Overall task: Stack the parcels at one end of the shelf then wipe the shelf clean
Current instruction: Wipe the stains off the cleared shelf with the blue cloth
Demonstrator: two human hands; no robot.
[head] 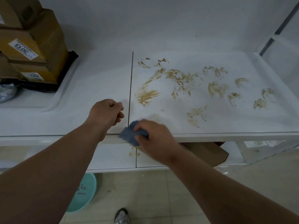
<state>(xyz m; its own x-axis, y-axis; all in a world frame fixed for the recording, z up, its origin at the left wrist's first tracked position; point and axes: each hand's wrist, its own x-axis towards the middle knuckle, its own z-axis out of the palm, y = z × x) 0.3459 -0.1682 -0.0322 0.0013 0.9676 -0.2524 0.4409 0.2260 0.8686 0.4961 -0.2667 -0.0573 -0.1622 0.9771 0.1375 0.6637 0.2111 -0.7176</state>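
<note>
Right hand (153,136) grips the cloth (129,135) at the shelf (97,75) front edge; left hand (106,113) curled, holding nothing. Parcels (32,46) stacked at shelf's left end; brown stains (186,81) right.

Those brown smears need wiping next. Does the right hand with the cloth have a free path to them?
Probably yes. The right hand grips the blue cloth at the shelf's front edge; nothing stands between it and the brown smears.
</note>
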